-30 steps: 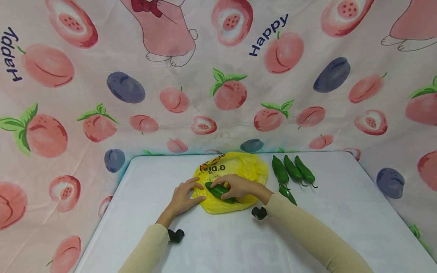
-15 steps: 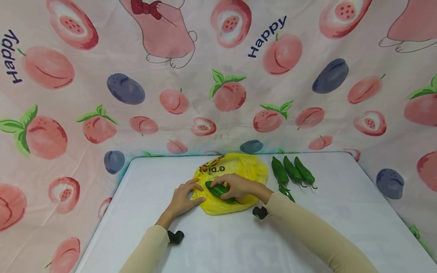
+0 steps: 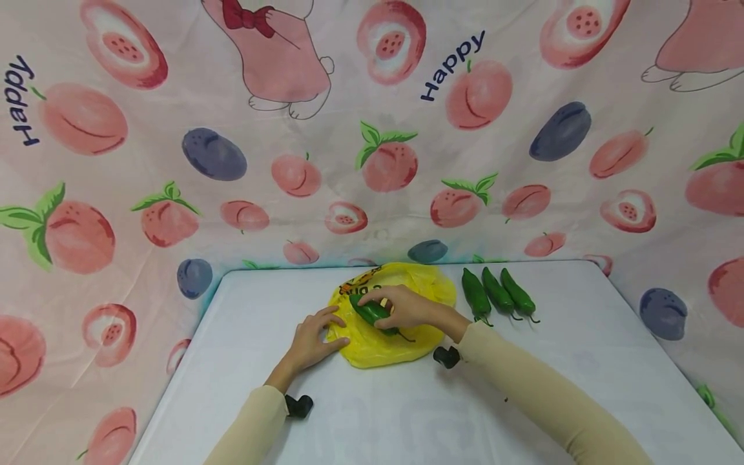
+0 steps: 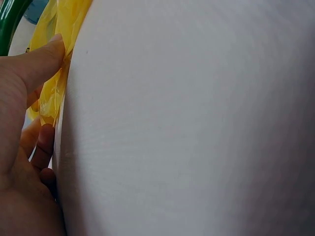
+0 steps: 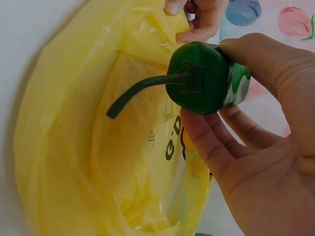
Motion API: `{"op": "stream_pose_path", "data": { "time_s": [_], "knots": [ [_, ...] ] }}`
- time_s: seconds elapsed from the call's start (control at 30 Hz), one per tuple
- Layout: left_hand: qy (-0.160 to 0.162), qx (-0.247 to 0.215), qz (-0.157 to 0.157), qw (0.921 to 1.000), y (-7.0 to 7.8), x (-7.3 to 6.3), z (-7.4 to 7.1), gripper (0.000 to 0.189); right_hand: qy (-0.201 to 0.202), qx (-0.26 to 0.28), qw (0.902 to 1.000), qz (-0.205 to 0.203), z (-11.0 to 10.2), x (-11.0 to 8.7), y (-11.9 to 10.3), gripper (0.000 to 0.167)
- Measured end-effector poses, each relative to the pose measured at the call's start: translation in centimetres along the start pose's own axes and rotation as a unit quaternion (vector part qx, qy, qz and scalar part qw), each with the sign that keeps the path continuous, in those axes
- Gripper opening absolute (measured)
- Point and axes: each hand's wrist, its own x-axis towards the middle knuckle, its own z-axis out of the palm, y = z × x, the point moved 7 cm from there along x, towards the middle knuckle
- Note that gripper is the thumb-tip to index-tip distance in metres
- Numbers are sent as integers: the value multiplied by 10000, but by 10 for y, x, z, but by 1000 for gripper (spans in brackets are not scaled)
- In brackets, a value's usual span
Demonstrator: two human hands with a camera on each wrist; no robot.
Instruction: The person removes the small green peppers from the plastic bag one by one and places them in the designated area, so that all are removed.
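In the head view my right hand (image 3: 401, 307) grips a green chili pepper (image 3: 372, 314) over a yellow plastic bag (image 3: 401, 352). The pepper's curved stem points toward the right. Up close in the right wrist view, thumb and fingers hold the pepper (image 5: 197, 81) around its sides, with the bag's open mouth (image 5: 78, 132) beside it. My left hand (image 3: 314, 336) is at the bag's left edge; in the left wrist view the bag's film (image 4: 54, 93) lies between its thumb and curled fingers.
Three green chili peppers (image 3: 498, 292) lie side by side right of the bag on the white table (image 3: 372, 420). A small dark tip (image 3: 506, 400) shows below the right sleeve (image 3: 523, 381). A fruit-print cloth (image 3: 325, 129) hangs behind the table.
My right hand has lifted slightly with the pepper, toward the bag's far side. Another pepper near the right forearm is now hidden by the sleeve. The left hand has stayed at the bag.
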Motion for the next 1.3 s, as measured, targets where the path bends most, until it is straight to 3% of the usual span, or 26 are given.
{"op": "stream_pose_path", "data": {
  "time_s": [0.2,0.73,1.3],
  "knots": [
    [-20,-46,6,10000,0,0,1,29,76,-121,9997,-223,-6,-1,-4,48],
    [16,20,-37,10000,-3,1,2,28,144,-138,9993,-307,-22,-11,-13,47],
    [57,57,-35,10000,-2,0,0,28,213,-231,9986,-422,-34,-42,-12,48]
  ]
}}
